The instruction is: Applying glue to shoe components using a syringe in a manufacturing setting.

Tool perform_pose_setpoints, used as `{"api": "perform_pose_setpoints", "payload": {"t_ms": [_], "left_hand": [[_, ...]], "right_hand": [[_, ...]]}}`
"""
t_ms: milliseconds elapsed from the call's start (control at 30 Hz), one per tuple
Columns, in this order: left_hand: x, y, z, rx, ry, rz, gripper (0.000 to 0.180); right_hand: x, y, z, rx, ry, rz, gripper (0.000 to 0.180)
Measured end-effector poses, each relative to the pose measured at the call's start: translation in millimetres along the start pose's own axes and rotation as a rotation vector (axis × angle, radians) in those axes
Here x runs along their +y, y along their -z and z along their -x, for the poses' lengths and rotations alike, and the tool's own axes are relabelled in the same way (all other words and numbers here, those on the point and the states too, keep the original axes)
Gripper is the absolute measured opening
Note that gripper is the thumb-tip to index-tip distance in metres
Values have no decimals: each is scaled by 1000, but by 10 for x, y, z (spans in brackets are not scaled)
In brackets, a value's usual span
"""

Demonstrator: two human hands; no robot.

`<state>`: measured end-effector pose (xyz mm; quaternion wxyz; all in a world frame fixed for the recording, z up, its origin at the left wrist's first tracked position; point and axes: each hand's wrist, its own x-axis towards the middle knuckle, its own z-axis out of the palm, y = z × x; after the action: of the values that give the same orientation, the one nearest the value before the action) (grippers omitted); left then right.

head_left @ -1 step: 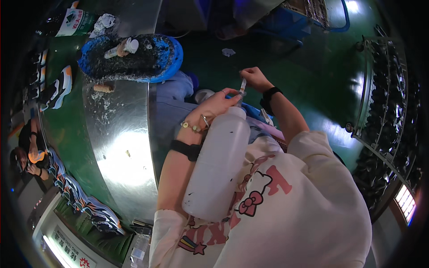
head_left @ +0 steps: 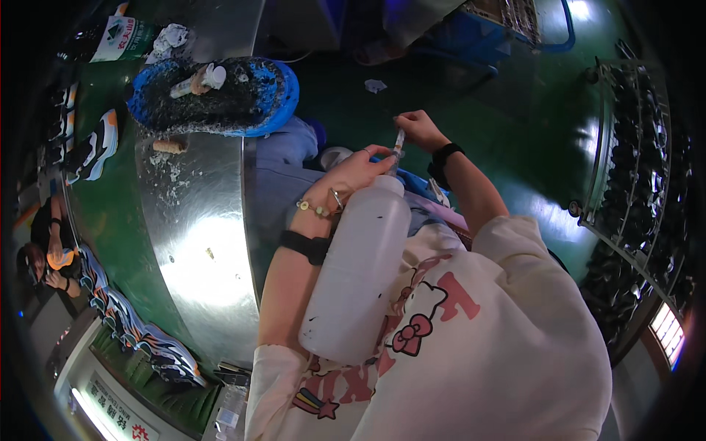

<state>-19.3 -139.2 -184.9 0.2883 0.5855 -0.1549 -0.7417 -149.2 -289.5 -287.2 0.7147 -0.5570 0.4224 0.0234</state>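
A large translucent white bottle (head_left: 357,272) leans along the inside of my left forearm, against my shirt, its neck pointing away from me. At its mouth, a slim clear syringe (head_left: 398,143) stands nearly upright. Fingers of my left hand (head_left: 359,170) are closed around the syringe's lower part, just above the bottle's neck. My right hand (head_left: 422,131) pinches its upper end. Whether the syringe's tip is inside the neck I cannot tell.
On the metal table (head_left: 202,213) at left sit a crusted blue oval tray (head_left: 283,110) holding a white tube, a brown roll (head_left: 168,146) and crumpled tissue (head_left: 170,38). Sneakers (head_left: 147,331) line the left, near another person (head_left: 55,253). A shoe rack (head_left: 614,184) stands right.
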Motion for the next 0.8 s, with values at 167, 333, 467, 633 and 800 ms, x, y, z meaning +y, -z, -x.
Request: {"api": "perform_pose_setpoints", "payload": {"t_ms": [167, 333, 467, 633, 800], "left_hand": [[-44, 15, -36, -33, -1, 79, 34], [-19, -14, -13, -26, -16, 104, 34], [-70, -19, -24, 7, -41, 160, 36], [-191, 37, -66, 25, -94, 160, 35], [-135, 14, -61, 15, -86, 191, 33]], "right_hand": [[45, 26, 8, 4, -20, -15, 29], [11, 26, 41, 19, -45, -3, 30], [26, -2, 68, 49, -49, 15, 31], [30, -27, 109, -1, 7, 13, 34], [32, -19, 128, -7, -16, 41, 34]]}}
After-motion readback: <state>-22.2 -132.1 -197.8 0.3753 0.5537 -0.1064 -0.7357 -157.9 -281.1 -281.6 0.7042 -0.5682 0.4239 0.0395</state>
